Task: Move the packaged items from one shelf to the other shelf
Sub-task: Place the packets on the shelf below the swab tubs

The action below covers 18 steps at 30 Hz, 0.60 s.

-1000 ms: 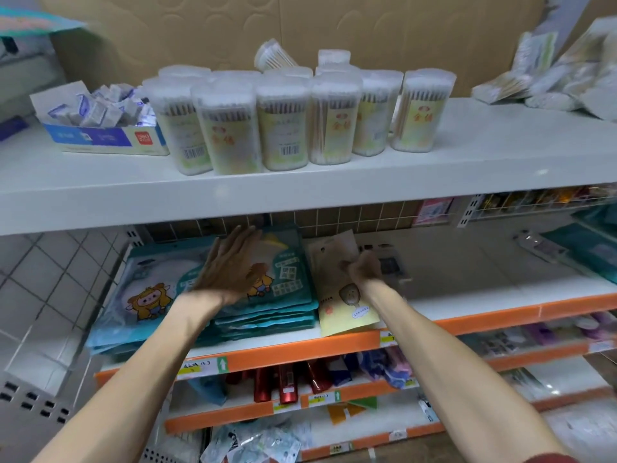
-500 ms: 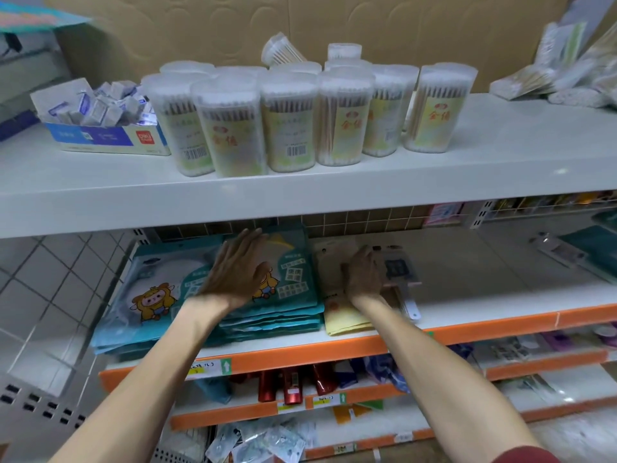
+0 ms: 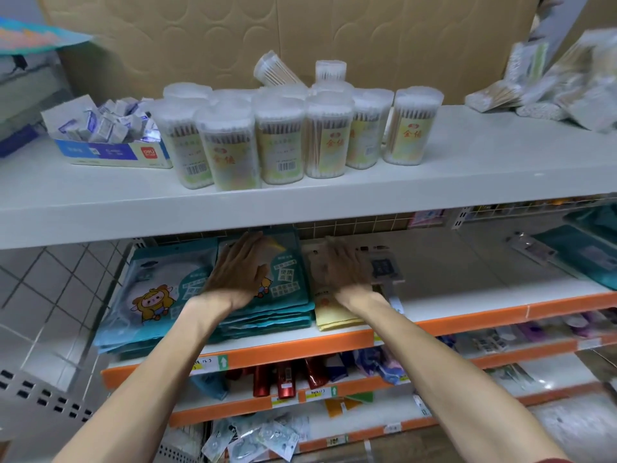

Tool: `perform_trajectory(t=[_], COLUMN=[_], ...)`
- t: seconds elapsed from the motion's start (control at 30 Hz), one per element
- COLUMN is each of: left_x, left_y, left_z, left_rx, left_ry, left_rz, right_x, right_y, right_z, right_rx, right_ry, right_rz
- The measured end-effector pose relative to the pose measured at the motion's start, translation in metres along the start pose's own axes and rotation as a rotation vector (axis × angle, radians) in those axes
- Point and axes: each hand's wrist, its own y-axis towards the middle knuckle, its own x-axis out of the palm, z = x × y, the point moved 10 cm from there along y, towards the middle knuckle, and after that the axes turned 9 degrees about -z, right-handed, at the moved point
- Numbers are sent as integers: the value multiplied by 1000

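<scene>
On the orange-edged shelf [image 3: 467, 315] below the white top shelf [image 3: 467, 175] lie two stacks of teal packets with a cartoon animal: one at the left [image 3: 150, 295] and one beside it [image 3: 287, 295]. My left hand [image 3: 237, 272] rests flat, fingers straight, on the right teal stack. A yellow packet [image 3: 334, 312] lies to the right of that stack, and my right hand [image 3: 347, 269] presses flat on it. A small dark carded item [image 3: 384, 267] sits just right of my right hand.
Several cotton-swab tubs [image 3: 283, 138] and a box of small sachets [image 3: 107, 135] stand on the top shelf, with loose packets [image 3: 567, 81] at its far right. More teal packets [image 3: 587, 248] lie at the right of the middle shelf. Red bottles [image 3: 283, 379] fill the shelf below.
My right hand laid the yellow packet down next to the teal stack and now lies flat on it. My left hand settled onto the teal stack.
</scene>
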Motion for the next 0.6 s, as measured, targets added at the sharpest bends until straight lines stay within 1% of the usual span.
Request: perform_trajectory(t=[0.07,0.13,0.2,0.27,0.33,0.37,0.43,0.5,0.6], left_x=[-11,-24,-38,-44,-41,-37,-30,-21,-13], left_y=[-4,-11,-17,-24,-32,-36,-44,-54,-71], left_z=[10,21,31,38,47,48,48,53,86], left_rx=[0,-12,-10,20,110,117,67,38,72], left_ry=[-6,-17,-41,-55,67,142,231,231,207], left_rz=[-20,-35,-34,-32,6,12,-16,-42,-81], right_x=[-20,-34,-48,-53,-56,-60,-69,-78,-89], right_y=[-3,-7,-13,-20,-32,-41,-61,-87,-134], right_z=[-25,-44,-54,-52,-48,-47,-46,-43,-30], right_rx=[-123,-183,-183,-165,-161,-164,-162,-165,-170], right_ry=[-30,-93,-127,-133,-172,-193,-259,-329,-359], right_rz=[-4,-19,-25,-82,-114,-112,-92,-53,30])
